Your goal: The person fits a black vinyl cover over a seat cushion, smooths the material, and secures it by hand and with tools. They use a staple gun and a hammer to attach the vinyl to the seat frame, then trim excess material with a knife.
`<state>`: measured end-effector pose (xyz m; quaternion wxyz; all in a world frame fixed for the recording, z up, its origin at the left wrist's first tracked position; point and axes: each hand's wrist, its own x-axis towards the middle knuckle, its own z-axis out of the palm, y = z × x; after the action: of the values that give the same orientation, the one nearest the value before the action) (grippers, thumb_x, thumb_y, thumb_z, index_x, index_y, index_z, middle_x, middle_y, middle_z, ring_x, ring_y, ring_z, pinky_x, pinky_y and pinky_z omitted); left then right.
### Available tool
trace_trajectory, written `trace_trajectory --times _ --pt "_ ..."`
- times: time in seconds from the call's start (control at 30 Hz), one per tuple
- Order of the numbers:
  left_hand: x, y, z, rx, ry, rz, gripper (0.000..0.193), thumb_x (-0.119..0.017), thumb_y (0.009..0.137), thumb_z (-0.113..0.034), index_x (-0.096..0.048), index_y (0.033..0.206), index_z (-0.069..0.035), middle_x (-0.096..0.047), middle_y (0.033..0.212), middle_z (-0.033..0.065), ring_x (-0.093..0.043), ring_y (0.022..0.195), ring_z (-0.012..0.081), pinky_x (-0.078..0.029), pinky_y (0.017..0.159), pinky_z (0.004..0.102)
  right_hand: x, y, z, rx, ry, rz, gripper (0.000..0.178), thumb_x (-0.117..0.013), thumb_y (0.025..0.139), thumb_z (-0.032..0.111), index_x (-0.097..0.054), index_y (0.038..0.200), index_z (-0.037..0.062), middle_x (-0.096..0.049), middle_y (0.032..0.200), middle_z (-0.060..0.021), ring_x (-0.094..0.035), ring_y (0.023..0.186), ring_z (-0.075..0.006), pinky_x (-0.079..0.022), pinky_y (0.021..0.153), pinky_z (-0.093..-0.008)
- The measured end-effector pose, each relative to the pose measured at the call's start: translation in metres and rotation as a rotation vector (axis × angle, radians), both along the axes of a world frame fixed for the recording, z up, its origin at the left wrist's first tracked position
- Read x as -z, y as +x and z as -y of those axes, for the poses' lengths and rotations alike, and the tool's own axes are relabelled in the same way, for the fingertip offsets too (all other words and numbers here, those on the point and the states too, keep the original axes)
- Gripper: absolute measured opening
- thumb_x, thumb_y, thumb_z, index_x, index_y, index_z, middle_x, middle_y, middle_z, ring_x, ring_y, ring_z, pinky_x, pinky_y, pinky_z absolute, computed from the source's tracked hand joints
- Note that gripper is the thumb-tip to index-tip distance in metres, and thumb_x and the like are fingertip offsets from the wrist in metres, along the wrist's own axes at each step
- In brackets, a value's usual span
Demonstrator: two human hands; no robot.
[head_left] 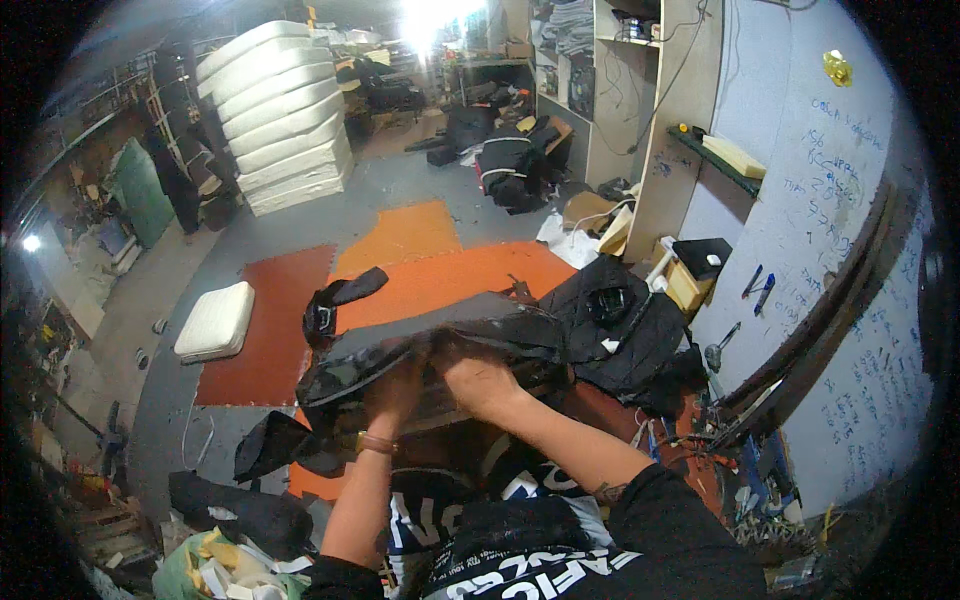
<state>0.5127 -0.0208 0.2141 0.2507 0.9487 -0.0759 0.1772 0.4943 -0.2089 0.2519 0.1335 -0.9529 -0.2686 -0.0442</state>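
A black and grey sewn cover (470,325) lies bunched in front of me, its near edge raised in an arch. My left hand (395,385) reaches under that edge and grips it; the cover hides most of its fingers. Close beside it, my right hand (480,380) is closed on the same edge, blurred at the fingertips. Under the cover, near my body, it is dark and its inside cannot be made out. A black quilted piece (630,335) adjoins the cover on the right. Black straps or flaps (345,300) stick out on its left.
Orange sheet (460,265) and dark red sheet (270,330) cover the grey table. A white cushion (215,320) sits left, with a stack of white foam blocks (280,120) behind. Tools (715,450) crowd the right edge beside a written-on wall (820,250). Lower left is a filled bag (220,570).
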Motion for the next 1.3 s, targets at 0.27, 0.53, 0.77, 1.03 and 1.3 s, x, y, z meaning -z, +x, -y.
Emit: trace_trajectory --times 0.27,0.53,0.77,1.03,1.3 --pt "-0.033 -0.023 0.02 -0.042 0.119 -0.458 0.057 -0.05 0.103 -0.047 -0.053 0.15 -0.015 -0.05 0.158 0.0155 -0.056 0.134 0.0415 -0.047 0.11 0.0548 0.038 0.022 0.007 0.118 -0.136 0.114 0.044 -0.05 0.096 0.024 -0.063 0.136 0.0075 -0.06 0.144 -0.02 -0.058 0.133 -0.038 -0.041 0.116 -0.0524" --pt "0.031 -0.103 0.0 0.104 0.296 -0.244 0.037 -0.056 0.101 -0.03 -0.071 0.125 -0.008 -0.069 0.128 0.0231 -0.068 0.118 0.0348 -0.055 0.099 0.0483 0.042 -0.067 0.021 -0.006 -0.134 -0.019 0.052 -0.049 0.103 0.036 -0.056 0.147 0.0097 -0.051 0.156 -0.0141 -0.049 0.141 -0.0331 -0.036 0.12 -0.0493" --pt "0.106 -0.2 -0.035 0.311 0.082 -0.322 0.044 -0.061 0.098 -0.031 -0.065 0.135 -0.008 -0.065 0.137 0.0178 -0.062 0.124 0.0335 -0.048 0.108 0.0488 0.072 -0.141 0.041 -0.194 0.054 -0.151 0.05 -0.051 0.102 0.037 -0.058 0.145 0.011 -0.054 0.153 -0.0141 -0.051 0.139 -0.0334 -0.038 0.119 -0.0486" --pt "0.084 -0.185 -0.018 0.321 0.041 -0.186 0.054 -0.067 0.094 -0.036 -0.061 0.141 -0.009 -0.061 0.145 0.0138 -0.057 0.131 0.0355 -0.038 0.118 0.0503 0.074 -0.134 0.041 -0.198 0.079 -0.153 0.048 -0.054 0.102 0.037 -0.06 0.142 0.0126 -0.057 0.15 -0.0142 -0.053 0.137 -0.0337 -0.039 0.117 -0.0477" --pt "0.082 -0.182 -0.01 0.327 0.11 -0.052 0.051 -0.063 0.097 -0.036 -0.062 0.14 -0.009 -0.063 0.141 0.0143 -0.057 0.13 0.0334 -0.04 0.116 0.0488 0.071 -0.134 0.046 -0.205 0.09 -0.171 0.045 -0.056 0.101 0.037 -0.063 0.14 0.0141 -0.059 0.147 -0.0142 -0.055 0.135 -0.034 -0.041 0.116 -0.0469"
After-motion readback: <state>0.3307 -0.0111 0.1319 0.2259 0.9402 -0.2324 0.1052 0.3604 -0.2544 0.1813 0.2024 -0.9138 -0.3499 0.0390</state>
